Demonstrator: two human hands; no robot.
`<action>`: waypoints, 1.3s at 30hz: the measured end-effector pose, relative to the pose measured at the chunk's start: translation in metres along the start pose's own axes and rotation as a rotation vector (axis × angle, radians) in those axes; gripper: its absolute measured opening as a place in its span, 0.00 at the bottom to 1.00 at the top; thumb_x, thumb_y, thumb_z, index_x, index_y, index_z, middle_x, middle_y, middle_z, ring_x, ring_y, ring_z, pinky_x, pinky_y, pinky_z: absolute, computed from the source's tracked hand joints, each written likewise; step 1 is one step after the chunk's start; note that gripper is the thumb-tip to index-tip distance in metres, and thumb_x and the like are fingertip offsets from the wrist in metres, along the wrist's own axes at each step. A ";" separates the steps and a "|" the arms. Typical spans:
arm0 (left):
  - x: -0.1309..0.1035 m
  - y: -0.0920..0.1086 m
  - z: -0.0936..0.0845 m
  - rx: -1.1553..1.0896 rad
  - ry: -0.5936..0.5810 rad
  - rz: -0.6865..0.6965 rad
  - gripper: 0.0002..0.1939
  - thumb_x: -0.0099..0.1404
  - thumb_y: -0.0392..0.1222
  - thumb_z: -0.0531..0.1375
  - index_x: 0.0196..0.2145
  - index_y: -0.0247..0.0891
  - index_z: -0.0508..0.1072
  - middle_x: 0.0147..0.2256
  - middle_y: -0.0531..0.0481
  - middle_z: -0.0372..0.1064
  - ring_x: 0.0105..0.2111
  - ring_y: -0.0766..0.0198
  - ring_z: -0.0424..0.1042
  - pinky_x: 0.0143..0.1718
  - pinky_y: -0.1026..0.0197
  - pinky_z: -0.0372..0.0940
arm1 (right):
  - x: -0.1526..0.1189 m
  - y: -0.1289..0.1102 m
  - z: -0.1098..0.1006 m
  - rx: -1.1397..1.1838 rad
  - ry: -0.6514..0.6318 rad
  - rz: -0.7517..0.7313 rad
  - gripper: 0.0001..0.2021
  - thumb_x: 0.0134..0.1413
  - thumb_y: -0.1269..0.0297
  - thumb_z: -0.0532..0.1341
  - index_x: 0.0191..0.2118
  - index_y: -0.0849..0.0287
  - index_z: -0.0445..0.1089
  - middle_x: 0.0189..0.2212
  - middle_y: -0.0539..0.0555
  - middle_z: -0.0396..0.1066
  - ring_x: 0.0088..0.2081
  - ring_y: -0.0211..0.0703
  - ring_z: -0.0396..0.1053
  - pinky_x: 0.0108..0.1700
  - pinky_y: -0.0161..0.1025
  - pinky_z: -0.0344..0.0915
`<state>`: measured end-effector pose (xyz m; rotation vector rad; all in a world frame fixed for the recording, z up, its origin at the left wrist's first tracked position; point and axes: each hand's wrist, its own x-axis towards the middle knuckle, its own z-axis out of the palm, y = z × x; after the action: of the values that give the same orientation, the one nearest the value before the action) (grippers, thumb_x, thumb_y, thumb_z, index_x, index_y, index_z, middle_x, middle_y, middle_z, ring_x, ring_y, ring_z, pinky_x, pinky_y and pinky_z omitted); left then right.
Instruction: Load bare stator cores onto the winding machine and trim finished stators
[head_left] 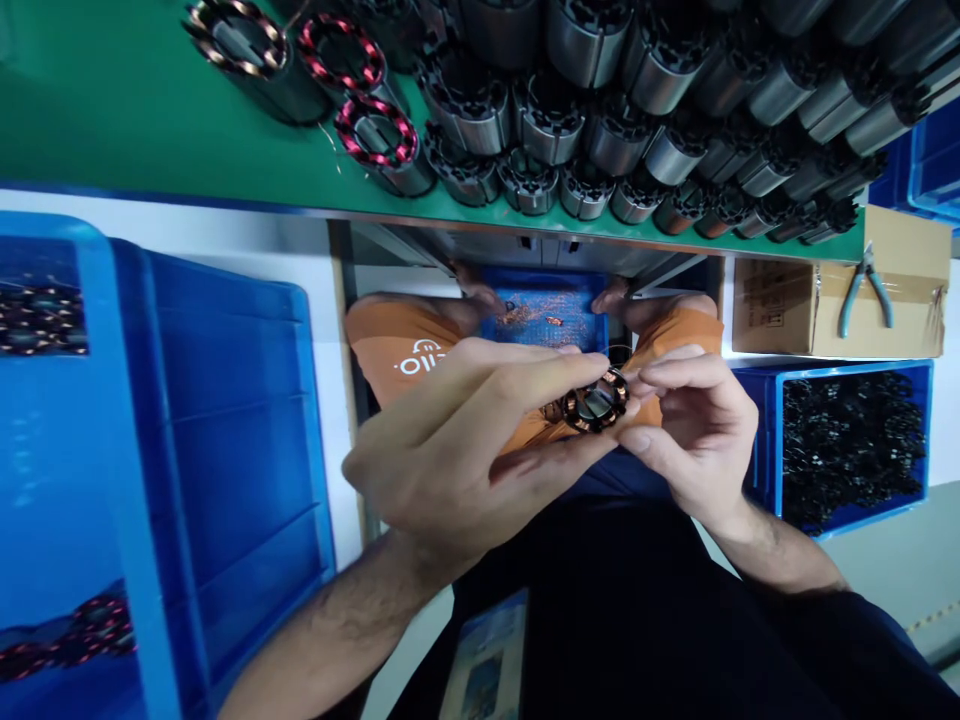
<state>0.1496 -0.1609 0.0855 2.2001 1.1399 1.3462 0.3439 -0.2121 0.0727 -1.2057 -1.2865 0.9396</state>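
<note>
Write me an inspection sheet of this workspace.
Surface: green bench, crowded with metal cores; bare green at the far left.
Job's things: wound core in hand, with copper-coloured windings; two cores with red windings stand on the bench.
Clutter: copper-coloured scraps in the blue tray between the feet; pliers on a cardboard box.
Grippers: bare hands; left holds the wound core, right has its fingertips at the edge; grip unclear.
Cables: nothing seen; only thin loose wire ends by the red windings.
Surroundings: blue bin at left, blue crate of black parts at right.
</note>
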 end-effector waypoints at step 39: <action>-0.017 -0.010 0.023 0.064 -0.088 0.092 0.12 0.75 0.44 0.67 0.52 0.42 0.71 0.45 0.45 0.74 0.44 0.57 0.75 0.47 0.54 0.75 | 0.002 0.000 0.010 0.199 -0.028 0.299 0.05 0.68 0.64 0.72 0.45 0.46 0.85 0.39 0.49 0.79 0.41 0.37 0.77 0.47 0.38 0.77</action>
<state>0.1607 -0.1646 0.0580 2.3593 1.0767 1.2510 0.3339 -0.2090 0.0723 -1.2505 -1.0218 1.2733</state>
